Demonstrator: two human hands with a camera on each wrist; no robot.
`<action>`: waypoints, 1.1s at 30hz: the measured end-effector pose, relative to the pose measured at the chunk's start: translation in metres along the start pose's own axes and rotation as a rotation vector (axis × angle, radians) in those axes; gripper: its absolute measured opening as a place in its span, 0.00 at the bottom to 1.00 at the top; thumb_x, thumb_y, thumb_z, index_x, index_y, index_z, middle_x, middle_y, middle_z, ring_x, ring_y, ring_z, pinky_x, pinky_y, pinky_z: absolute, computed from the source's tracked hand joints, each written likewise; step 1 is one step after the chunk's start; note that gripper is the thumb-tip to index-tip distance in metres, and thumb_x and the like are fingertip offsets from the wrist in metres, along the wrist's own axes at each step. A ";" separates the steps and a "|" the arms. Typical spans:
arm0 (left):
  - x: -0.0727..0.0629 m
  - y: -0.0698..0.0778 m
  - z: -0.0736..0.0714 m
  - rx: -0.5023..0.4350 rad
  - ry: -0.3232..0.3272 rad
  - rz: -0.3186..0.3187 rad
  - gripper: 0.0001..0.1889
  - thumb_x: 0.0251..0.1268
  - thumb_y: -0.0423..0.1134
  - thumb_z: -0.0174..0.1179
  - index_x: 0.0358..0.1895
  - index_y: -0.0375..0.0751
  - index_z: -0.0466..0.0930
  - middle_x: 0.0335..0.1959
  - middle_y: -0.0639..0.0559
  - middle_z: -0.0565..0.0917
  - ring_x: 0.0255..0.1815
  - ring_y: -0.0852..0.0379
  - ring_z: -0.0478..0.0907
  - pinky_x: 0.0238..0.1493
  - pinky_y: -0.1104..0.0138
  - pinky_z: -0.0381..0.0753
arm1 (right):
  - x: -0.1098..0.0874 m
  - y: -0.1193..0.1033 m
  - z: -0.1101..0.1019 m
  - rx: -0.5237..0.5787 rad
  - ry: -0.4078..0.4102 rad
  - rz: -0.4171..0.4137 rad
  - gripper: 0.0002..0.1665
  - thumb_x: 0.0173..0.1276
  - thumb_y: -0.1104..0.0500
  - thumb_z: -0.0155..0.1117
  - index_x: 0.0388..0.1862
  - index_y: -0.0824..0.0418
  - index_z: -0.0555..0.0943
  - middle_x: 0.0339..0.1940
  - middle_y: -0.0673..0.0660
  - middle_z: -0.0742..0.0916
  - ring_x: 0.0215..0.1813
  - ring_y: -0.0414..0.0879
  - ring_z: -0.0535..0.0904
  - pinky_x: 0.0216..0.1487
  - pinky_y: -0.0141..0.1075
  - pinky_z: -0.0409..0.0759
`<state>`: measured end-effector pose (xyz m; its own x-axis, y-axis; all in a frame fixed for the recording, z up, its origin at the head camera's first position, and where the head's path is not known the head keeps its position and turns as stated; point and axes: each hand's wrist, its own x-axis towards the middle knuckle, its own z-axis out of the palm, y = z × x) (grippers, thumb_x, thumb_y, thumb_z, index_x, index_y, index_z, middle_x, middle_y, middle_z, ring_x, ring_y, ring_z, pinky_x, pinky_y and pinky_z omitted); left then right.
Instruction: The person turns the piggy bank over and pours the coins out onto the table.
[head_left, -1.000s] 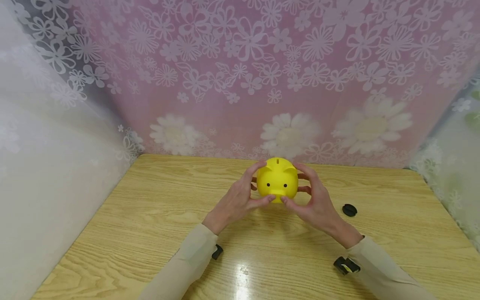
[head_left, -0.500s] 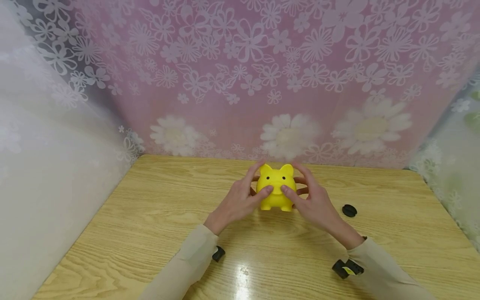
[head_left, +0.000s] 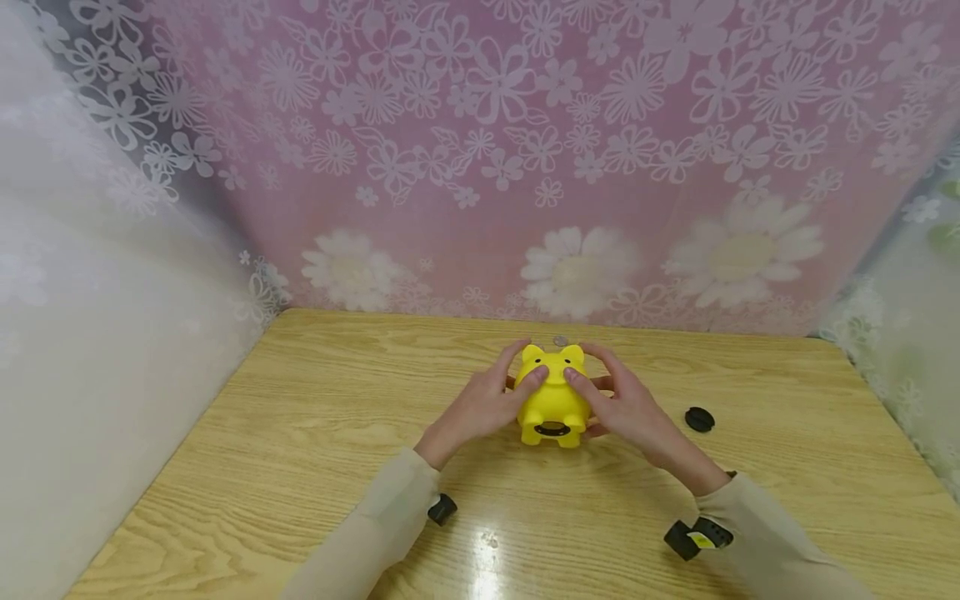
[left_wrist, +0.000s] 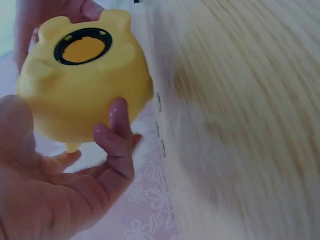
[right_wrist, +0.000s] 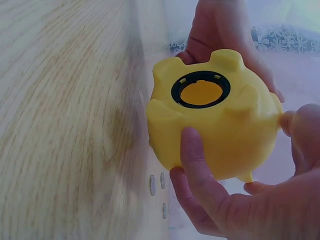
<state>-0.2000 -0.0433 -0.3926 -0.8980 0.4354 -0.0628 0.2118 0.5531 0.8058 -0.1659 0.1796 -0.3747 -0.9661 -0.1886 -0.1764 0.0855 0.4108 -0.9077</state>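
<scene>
Between both hands a yellow piggy bank (head_left: pixel 555 403) is held off the table, tilted back with its underside turned toward me. My left hand (head_left: pixel 480 405) grips its left side and my right hand (head_left: pixel 632 410) its right, thumbs near the snout and fingers curled around the sides. A black ring (right_wrist: pixel 175 93) edges the uncovered round hole in the belly. Beyond the pig lies a coin (head_left: pixel 561 341); in the right wrist view, coins (right_wrist: pixel 152 185) show on the table beside it. A black round plug (head_left: pixel 699 419) lies right of my right hand.
The wood-grain table (head_left: pixel 315 400) runs back to a pink flowered curtain (head_left: pixel 450 208). Pale cloth (head_left: pixel 112 350) hangs along the left side, with more flowered cloth at the right. Black straps (head_left: pixel 697 537) show near the wrists.
The piggy bank has tipped backward, from face and slot showing to its belly hole showing, and moved slightly nearer. Both hands have kept hold. A coin has come into sight behind it.
</scene>
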 end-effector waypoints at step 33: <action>-0.005 0.006 -0.009 0.024 0.145 0.559 0.45 0.65 0.46 0.71 0.79 0.59 0.51 0.83 0.45 0.55 0.76 0.48 0.69 0.63 0.56 0.83 | 0.002 0.013 0.000 -0.083 0.262 -0.878 0.45 0.61 0.65 0.75 0.71 0.70 0.60 0.76 0.71 0.65 0.74 0.60 0.69 0.59 0.39 0.84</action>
<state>-0.1976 -0.0490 -0.3819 -0.6906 0.5652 0.4513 0.6765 0.2840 0.6795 -0.1670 0.1847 -0.3872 -0.7011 -0.2592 0.6643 -0.7128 0.2801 -0.6430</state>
